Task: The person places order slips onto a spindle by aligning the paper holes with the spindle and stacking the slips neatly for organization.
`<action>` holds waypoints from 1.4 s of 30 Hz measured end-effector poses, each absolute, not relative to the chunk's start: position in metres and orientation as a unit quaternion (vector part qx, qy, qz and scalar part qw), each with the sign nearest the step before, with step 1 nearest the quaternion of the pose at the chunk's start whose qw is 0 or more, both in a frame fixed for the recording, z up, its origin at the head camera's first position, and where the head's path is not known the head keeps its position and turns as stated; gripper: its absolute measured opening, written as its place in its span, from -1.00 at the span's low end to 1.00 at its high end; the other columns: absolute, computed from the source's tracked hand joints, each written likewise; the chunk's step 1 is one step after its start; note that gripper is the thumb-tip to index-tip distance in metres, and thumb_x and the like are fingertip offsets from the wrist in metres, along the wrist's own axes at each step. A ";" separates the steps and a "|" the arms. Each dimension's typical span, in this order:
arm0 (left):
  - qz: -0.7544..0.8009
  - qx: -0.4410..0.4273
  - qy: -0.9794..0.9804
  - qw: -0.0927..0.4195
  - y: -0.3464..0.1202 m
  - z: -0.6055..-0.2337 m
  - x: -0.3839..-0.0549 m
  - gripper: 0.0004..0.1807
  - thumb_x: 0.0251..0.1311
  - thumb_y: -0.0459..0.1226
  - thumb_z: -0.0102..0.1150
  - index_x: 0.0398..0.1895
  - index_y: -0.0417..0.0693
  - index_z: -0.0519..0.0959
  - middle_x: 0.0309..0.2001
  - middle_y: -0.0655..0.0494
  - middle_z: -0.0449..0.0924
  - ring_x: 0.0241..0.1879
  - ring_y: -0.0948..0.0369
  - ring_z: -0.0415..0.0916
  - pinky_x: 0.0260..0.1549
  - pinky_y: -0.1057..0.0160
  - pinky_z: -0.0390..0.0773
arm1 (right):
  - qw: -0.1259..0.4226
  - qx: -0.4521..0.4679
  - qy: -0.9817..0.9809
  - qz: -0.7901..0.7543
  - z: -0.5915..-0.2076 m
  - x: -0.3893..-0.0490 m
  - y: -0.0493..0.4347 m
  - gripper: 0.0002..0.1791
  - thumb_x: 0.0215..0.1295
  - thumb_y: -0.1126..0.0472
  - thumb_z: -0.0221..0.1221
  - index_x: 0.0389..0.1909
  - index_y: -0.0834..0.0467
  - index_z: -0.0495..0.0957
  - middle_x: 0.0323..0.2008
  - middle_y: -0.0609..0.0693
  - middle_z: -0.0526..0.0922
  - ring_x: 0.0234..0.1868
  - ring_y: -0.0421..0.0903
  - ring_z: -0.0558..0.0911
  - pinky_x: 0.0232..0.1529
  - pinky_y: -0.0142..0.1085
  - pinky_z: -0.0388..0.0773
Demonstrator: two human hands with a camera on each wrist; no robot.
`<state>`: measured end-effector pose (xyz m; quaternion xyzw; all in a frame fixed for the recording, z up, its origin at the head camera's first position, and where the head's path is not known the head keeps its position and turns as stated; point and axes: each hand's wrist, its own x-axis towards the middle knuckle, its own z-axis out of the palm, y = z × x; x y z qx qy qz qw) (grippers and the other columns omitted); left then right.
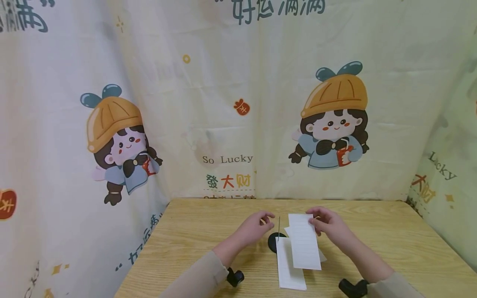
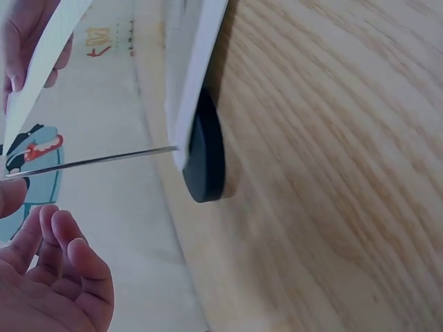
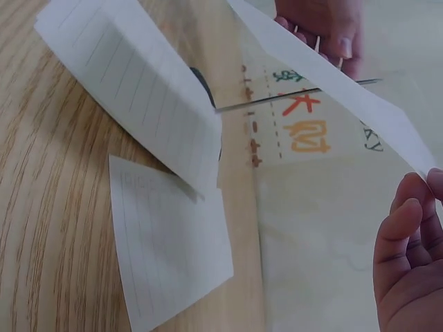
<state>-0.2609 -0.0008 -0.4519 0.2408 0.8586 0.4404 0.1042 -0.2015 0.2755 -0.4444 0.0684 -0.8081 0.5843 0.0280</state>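
Observation:
A bill spike [image 1: 279,227] stands upright on a round black base [image 1: 273,243] on the table. Lined paper slips [image 1: 291,271] lie at its foot, with the spike through their far end; another slip [image 3: 169,238] sticks out beside them in the right wrist view. My right hand [image 1: 329,225] pinches a white paper slip [image 1: 305,244] by its far right corner, holding it up over the others. Just left of the spike's top is my left hand [image 1: 256,227], fingers loosely bent, nothing in them. Its thumb is right at the tip in the left wrist view.
The wooden table [image 1: 201,223] ends at a printed curtain [image 1: 223,124] at the back, which also hangs along both sides. A black wrist strap piece [image 1: 235,277] shows at the left sleeve, another [image 1: 353,288] at the right.

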 end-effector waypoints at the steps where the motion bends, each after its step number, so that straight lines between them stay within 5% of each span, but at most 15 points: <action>1: 0.442 0.241 0.858 0.104 0.000 -0.450 -0.260 -0.67 0.40 -0.05 0.14 0.16 0.13 0.54 -0.22 0.31 0.48 -0.31 0.26 0.42 -0.44 0.23 0.45 | 0.028 0.066 -0.808 0.585 -0.444 -0.202 0.274 -0.63 0.41 0.25 0.18 0.14 0.32 0.44 -0.18 0.18 0.50 -0.42 -0.03 0.51 -0.37 -0.22 0.53; 19: 0.483 0.226 0.839 0.107 0.014 -0.440 -0.256 -0.80 0.43 0.00 0.07 0.00 0.30 0.59 -0.21 0.25 0.55 -0.24 0.18 0.51 -0.35 0.22 0.49 | 0.019 0.057 -0.793 0.606 -0.443 -0.208 0.257 -0.61 0.40 0.22 0.19 0.15 0.30 0.44 -0.14 0.19 0.51 -0.36 0.00 0.53 -0.31 -0.22 0.55; 42: 0.476 0.209 0.848 0.100 0.023 -0.436 -0.259 -0.78 0.40 0.05 0.10 -0.14 0.18 0.58 -0.29 0.31 0.56 -0.29 0.26 0.48 -0.32 0.21 0.50 | 0.005 0.079 -0.776 0.625 -0.445 -0.216 0.247 -0.63 0.43 0.25 0.15 0.16 0.32 0.41 -0.16 0.15 0.52 -0.40 -0.03 0.50 -0.36 -0.27 0.51</action>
